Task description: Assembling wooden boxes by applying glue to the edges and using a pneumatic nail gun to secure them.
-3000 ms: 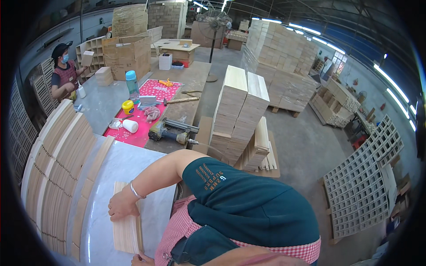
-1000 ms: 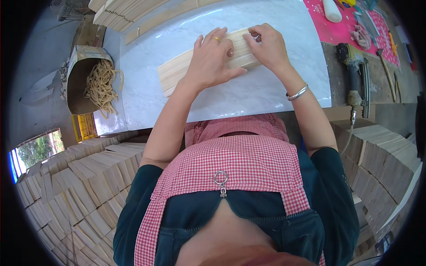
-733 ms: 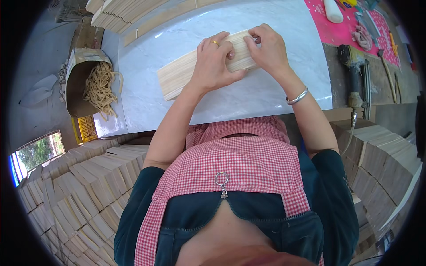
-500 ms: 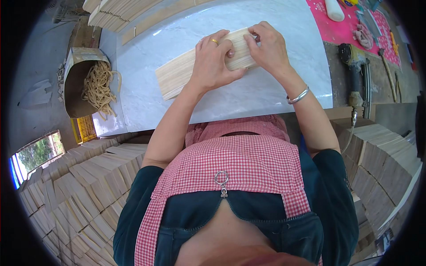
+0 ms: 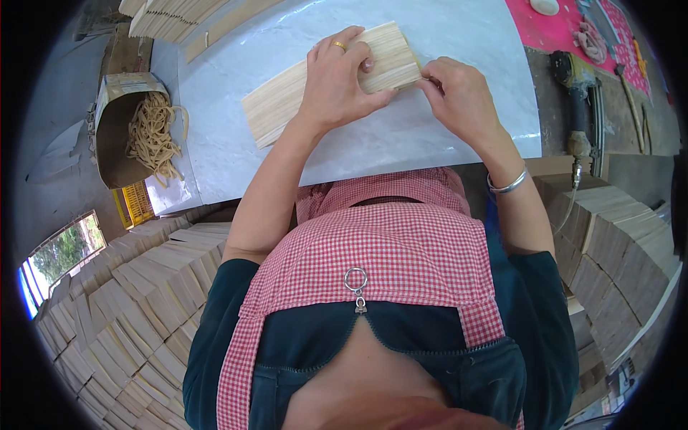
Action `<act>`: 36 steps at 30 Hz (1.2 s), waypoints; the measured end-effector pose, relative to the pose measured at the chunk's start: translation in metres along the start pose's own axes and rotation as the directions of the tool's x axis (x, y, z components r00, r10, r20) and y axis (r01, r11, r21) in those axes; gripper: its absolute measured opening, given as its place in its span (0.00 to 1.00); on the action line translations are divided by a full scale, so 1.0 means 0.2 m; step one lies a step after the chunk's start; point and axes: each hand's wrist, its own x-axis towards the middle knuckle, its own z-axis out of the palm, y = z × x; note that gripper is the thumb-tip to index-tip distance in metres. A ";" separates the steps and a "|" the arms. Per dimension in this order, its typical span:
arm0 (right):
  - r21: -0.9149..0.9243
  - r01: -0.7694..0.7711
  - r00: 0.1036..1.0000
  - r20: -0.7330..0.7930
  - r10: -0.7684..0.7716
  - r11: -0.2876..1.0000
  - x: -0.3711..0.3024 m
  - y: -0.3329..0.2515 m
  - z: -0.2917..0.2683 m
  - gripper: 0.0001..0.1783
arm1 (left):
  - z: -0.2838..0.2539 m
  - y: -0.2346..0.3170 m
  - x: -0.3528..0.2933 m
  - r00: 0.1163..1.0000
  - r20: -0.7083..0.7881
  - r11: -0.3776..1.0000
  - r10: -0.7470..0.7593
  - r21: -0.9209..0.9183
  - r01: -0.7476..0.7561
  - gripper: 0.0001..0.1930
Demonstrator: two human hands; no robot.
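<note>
1. We find the wooden board (image 5: 390,57) at 12 o'clock on the pale table (image 5: 466,36), its length running from 8 to 2.
2. The left hand (image 5: 335,82) pinches it across the middle, thumb at the near edge, fingers at the far.
3. The right hand (image 5: 462,97) meets its 3-o'clock corner, thumb and fingertips drawn close; we cannot tell whether they pinch it.
4. We judge the board light, stiff and hardly slippery, with corners likely to splinter; both long edges offer the best hold.
</note>
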 end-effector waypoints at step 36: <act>0.020 0.018 1.000 -0.004 -0.018 1.000 0.12 0.27 0.13 0.09 | 0.01 0.00 0.00 1.000 -0.015 0.999 0.025 0.043 -0.024 0.22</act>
